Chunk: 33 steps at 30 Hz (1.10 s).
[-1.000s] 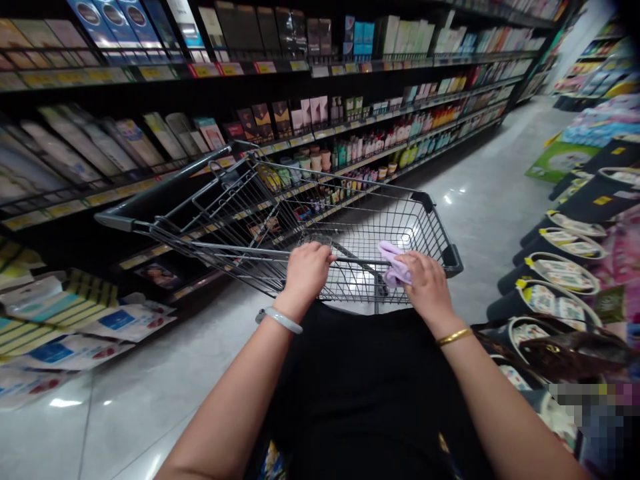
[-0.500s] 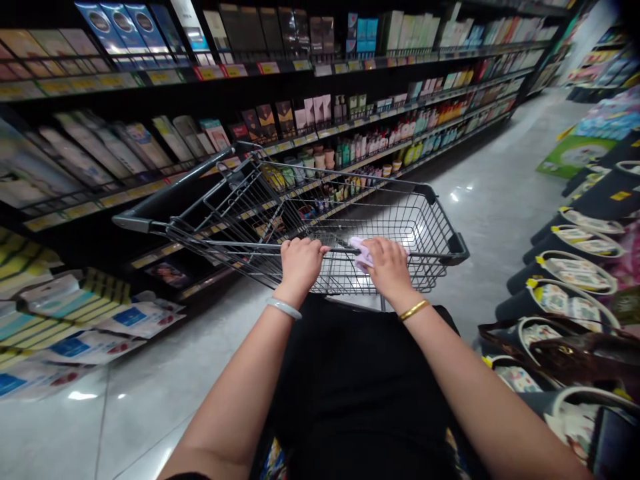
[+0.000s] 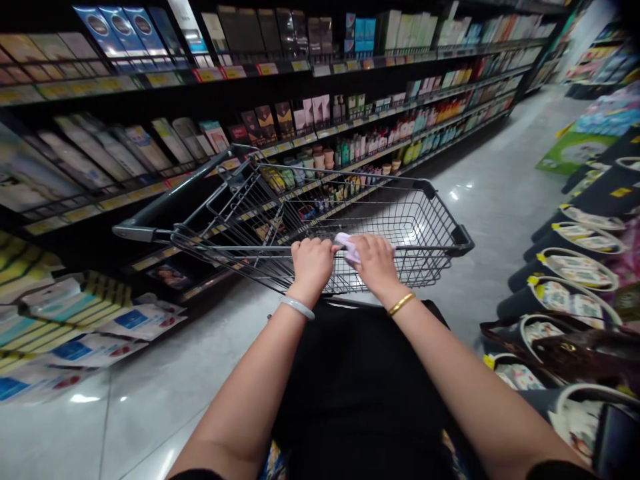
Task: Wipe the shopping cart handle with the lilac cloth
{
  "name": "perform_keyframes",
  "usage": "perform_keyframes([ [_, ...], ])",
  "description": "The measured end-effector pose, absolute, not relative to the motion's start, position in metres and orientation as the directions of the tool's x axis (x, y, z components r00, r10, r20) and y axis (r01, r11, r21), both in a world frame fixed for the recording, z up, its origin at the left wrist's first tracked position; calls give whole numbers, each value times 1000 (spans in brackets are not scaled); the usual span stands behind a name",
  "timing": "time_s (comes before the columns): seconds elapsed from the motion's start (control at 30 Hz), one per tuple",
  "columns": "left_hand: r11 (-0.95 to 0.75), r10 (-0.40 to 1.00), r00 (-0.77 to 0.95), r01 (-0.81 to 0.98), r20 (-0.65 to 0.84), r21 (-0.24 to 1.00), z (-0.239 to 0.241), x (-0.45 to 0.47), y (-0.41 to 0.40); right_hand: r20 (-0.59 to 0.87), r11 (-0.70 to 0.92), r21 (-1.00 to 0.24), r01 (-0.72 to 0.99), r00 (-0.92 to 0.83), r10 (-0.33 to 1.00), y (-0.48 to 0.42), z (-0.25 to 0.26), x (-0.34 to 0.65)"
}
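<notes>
A black wire shopping cart (image 3: 420, 207) stands sideways in front of me, its push handle (image 3: 175, 193) to the left. My left hand (image 3: 313, 267) is closed around the near top rim of the basket. Just right of it, my right hand (image 3: 374, 263) presses a light purple cloth (image 3: 347, 247) onto the same rim, fingers folded over it. Part of the cloth is hidden under the fingers. The wire basket looks bare inside.
Shelves of boxes and bottles (image 3: 310, 120) run along behind the cart. Dark bins (image 3: 580, 267) line the right side, with a brown bag (image 3: 575, 353) resting on some of them. Hanging packets (image 3: 135, 317) are at the left. Grey tiled floor (image 3: 480, 167) shows beyond the cart.
My right hand has slid left along the rim with the cloth, closer to my left hand. The left hand has shifted slightly right. The cart has barely moved.
</notes>
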<state>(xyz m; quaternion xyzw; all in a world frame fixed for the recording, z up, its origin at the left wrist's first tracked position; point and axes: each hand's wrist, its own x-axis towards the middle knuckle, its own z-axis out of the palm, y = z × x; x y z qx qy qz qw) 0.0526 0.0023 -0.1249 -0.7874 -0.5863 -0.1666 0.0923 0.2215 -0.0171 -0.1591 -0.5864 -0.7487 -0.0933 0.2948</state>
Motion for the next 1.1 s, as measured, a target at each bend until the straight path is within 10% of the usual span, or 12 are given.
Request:
perform_keyframes([
  [0.7,-330,868,278,942,411,62,-129,59,-4,785,298,-147,943,-72,615,-32,-212,219],
  [0.87,-327,868,272,943,416,64,-130,57,-4,656,325,-195,926,-123,745,-43,-259,224],
  [1.1,-322,865,265,945,426,66,-132,58,-3,812,444,-157,882,-141,566,-33,-211,211],
])
